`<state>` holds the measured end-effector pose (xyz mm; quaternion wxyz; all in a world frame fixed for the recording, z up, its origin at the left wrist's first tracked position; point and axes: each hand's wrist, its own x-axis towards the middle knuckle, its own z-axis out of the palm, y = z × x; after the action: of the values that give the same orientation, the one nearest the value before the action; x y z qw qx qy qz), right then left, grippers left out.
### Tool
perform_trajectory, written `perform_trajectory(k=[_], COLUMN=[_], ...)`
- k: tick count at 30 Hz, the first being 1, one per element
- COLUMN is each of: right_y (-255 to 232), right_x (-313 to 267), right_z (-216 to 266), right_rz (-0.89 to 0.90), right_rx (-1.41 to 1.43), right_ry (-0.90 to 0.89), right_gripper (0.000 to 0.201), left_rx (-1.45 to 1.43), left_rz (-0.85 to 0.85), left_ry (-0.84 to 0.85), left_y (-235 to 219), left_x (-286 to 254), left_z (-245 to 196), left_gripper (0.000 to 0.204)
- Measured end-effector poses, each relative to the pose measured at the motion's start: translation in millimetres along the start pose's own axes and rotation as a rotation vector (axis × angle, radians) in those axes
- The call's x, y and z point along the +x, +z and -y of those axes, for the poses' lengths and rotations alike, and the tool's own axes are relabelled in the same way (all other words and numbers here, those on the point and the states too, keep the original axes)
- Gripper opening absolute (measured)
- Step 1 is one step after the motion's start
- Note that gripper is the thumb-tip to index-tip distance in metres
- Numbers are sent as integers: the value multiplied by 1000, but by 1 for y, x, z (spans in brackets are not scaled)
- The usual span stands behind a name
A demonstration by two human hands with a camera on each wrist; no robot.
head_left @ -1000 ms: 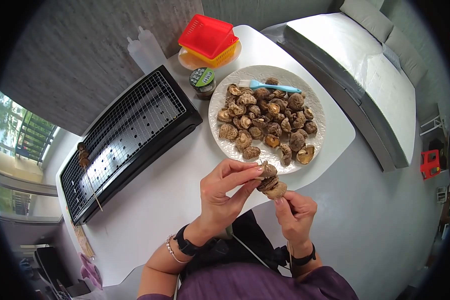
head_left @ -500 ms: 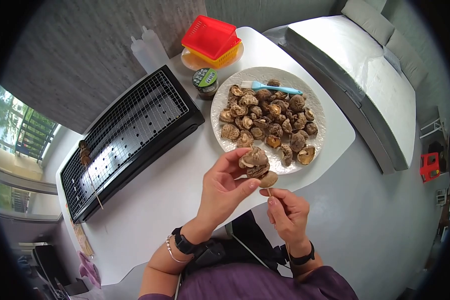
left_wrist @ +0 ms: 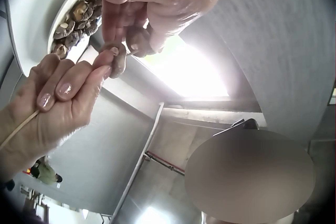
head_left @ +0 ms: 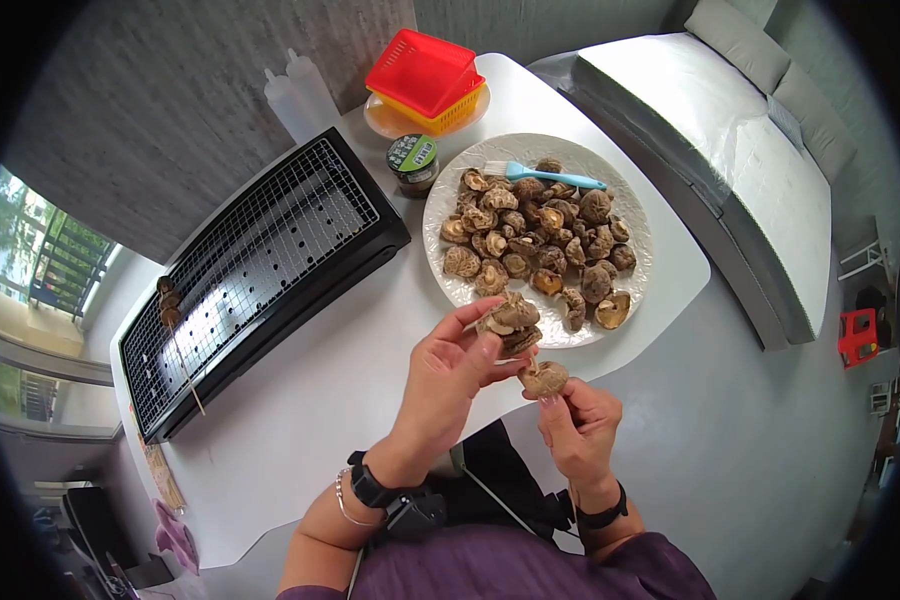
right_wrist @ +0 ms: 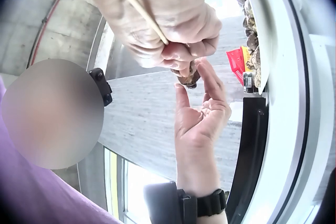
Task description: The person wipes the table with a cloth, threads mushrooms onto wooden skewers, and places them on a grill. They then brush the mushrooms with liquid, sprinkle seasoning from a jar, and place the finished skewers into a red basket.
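Observation:
My left hand (head_left: 438, 378) grips brownish dried shiitake mushrooms (head_left: 510, 318) between thumb and fingers, over the near rim of a white plate (head_left: 638, 225). Just below them, my right hand (head_left: 584, 440) pinches another shiitake (head_left: 544, 379) at its underside. A thin bamboo skewer (left_wrist: 19, 129) runs back through the curled right fingers; the right wrist view shows the same skewer (right_wrist: 139, 8) along that palm. Fingers hide most of its front part. Many loose dried shiitake (head_left: 515, 225) and a blue-handled brush (head_left: 570, 181) lie on the plate.
A black grill (head_left: 260, 275) with a wire mesh stands at left, a loaded mushroom skewer (head_left: 170, 308) lying across it. Behind are a jar (head_left: 412, 163), red and yellow baskets (head_left: 425, 75) and squeeze bottles (head_left: 300, 100). A plastic-covered bed (head_left: 700, 150) is at right.
My left hand has shifted its grip around the upper mushrooms and tilted them. The lowest mushroom, earlier against the others, is now spaced from them at my right fingertips.

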<state>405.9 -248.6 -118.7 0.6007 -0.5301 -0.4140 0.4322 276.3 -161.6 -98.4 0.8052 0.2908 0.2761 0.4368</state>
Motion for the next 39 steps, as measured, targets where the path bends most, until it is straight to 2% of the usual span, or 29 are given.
perform_trajectory(k=[3,6,13,16,24,27,31,33,35,38,39], right_y=[2,4,4,6,7,7,10,3,2,5,8], right_x=[-1,-1,1,0,-3,-3,2,-2,-5,-9,-10], right_z=[-1,0,1,-1,-3,-2,4,4,3,-1,-1], right_rz=[7,1,45,55,68,86,148,189,239,233,200], right_rx=[-19,-1,11,26,31,72,115,93,70,123,131], right_ry=[-13,-3,38,43,69,102,167,196,221,180,164], right_gripper=[11,11,10,10,12,13,21,20,20,21,21], left_rx=[126,263,183,261,378,441,417,284,300,154,152], left_rz=[47,65,-5,44,7,47,36,-135,-132,-2,-6], left_ry=[-70,-6,114,31,181,176,152,209,254,173,176], left_y=[-3,-8,-11,-17,-17,-19,-24,-26,-35,-22,-20], left_x=[1,-4,4,5,0,0,5,11,13,5,1], left_z=[-3,7,-4,-13,-6,-7,-12,-21,-24,-20,-18], left_gripper=[32,30,29,29,27,25,25,26,33,36,36])
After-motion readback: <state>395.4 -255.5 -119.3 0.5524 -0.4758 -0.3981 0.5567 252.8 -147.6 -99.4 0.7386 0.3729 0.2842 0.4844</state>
